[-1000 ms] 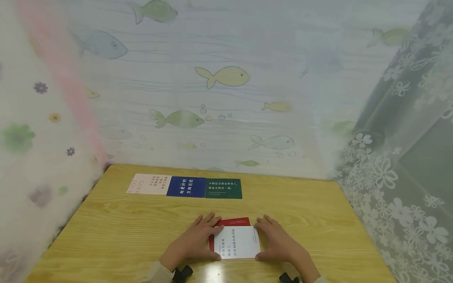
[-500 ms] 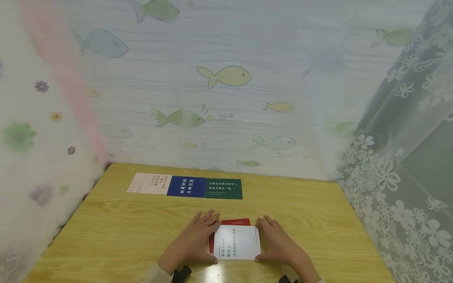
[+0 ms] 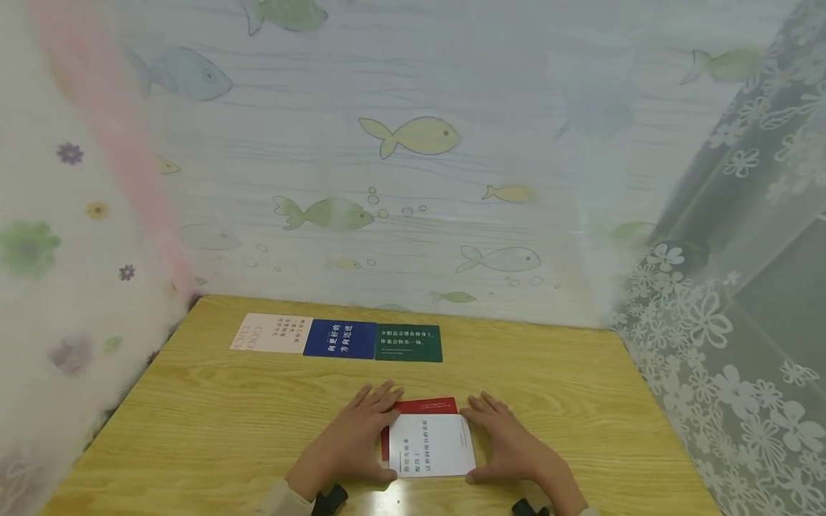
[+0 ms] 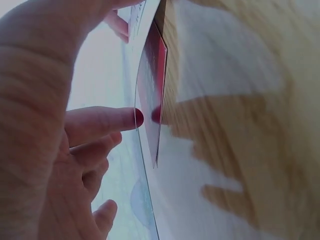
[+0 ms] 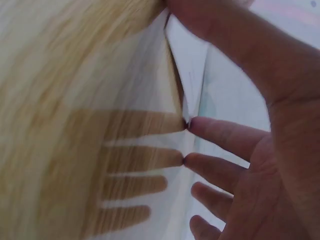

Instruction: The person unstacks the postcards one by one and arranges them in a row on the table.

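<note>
A white card [image 3: 432, 444] with printed lines lies over a red card [image 3: 439, 406], whose far and left edges stick out from under it. My left hand [image 3: 355, 441] holds the white card along its left short edge, thumb at the near corner and index finger at the far one. My right hand [image 3: 510, 444] holds the opposite short edge the same way. In the left wrist view, the index finger touches the white card's edge, with the red card [image 4: 159, 75] just beyond. The right wrist view has the index fingertip against the white card's corner [image 5: 187, 75].
Near the back of the wooden table [image 3: 258, 408], a pale pink card [image 3: 274, 334], a blue card [image 3: 340, 340] and a dark green card [image 3: 409, 344] lie side by side in a row. A fish-print sheet [image 3: 413, 136] hangs behind; a lace curtain [image 3: 710, 344] is at right.
The left thumb has slid slightly left, from over the white card's near corner to its edge. The white card has shifted a little toward me. The back row of cards stays put.
</note>
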A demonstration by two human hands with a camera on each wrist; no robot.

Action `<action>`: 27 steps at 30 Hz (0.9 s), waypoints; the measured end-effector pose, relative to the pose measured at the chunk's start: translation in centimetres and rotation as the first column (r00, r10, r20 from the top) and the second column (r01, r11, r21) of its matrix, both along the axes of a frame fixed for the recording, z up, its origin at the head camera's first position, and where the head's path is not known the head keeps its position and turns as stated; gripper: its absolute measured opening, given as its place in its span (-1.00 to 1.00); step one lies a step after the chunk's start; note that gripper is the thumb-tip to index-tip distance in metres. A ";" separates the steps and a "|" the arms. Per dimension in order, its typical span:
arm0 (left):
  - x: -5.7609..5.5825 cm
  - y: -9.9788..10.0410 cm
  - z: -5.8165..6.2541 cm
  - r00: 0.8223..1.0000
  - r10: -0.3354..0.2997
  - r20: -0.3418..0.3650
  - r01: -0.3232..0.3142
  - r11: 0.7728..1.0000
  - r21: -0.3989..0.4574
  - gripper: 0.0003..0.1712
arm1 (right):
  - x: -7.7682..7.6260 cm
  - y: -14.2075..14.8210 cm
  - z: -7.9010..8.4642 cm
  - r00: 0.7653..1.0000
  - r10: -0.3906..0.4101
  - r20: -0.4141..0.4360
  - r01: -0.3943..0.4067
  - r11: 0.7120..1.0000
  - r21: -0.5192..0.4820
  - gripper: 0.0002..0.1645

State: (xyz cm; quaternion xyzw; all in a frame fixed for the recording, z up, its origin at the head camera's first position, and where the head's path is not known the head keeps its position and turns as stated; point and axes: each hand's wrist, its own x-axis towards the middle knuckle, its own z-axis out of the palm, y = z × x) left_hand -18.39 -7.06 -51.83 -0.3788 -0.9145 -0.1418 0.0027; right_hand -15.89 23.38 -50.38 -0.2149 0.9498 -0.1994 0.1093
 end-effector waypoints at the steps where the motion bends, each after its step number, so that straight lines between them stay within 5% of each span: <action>1: 0.0 0.0 0.0 1.000 -0.002 -0.005 0.002 1.000 -0.002 0.04 | 0.0 0.1 0.0 1.000 0.002 0.001 -0.002 1.000 -0.002 0.13; 10: 0.0 0.3 0.4 0.999 -0.025 -0.027 0.025 1.000 0.007 0.03 | 0.2 0.5 0.1 0.999 0.012 -0.041 -0.012 1.000 -0.007 0.13; 17: -0.2 -0.1 0.7 0.999 -0.025 -0.034 0.026 0.999 0.035 0.03 | 0.3 0.6 0.2 0.988 0.022 -0.152 -0.022 1.000 0.000 0.20; 27: 0.2 -1.3 1.3 0.999 0.007 0.047 -0.009 0.999 0.041 0.16 | 0.8 0.7 0.2 0.964 0.007 -0.265 -0.021 0.999 -0.050 0.18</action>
